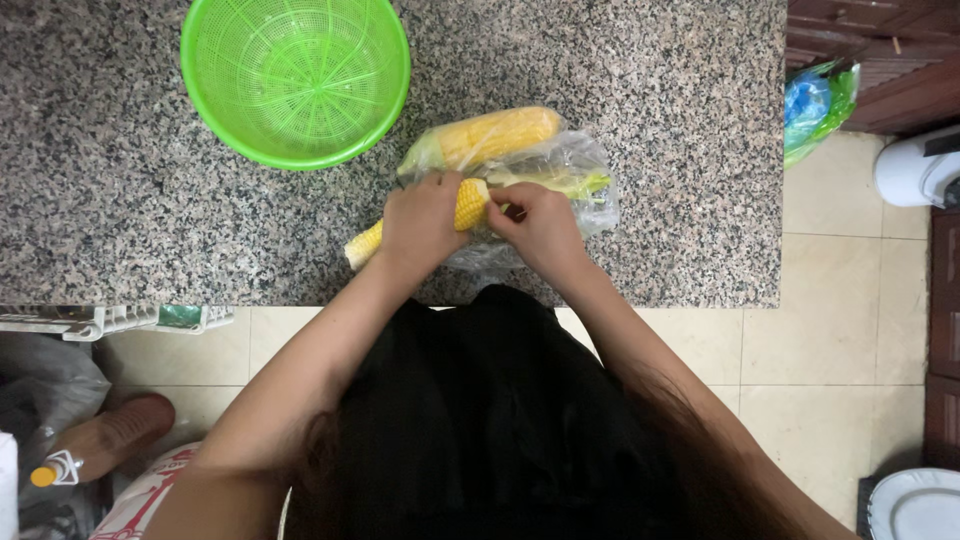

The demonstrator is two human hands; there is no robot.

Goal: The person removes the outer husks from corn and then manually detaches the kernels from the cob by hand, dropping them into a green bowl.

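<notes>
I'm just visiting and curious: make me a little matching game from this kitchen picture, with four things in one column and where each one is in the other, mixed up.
Things:
1. green basket
2. corn cob in the hands
3. second corn cob
4. white plate

Places:
A. inside the clear plastic bag on the counter
B. bottom right corner, down by the floor
C. top left of the granite counter
D. gripped by the left hand, right hand at its end

Pairs: 1-C, 2-D, 3-A, 4-B
</notes>
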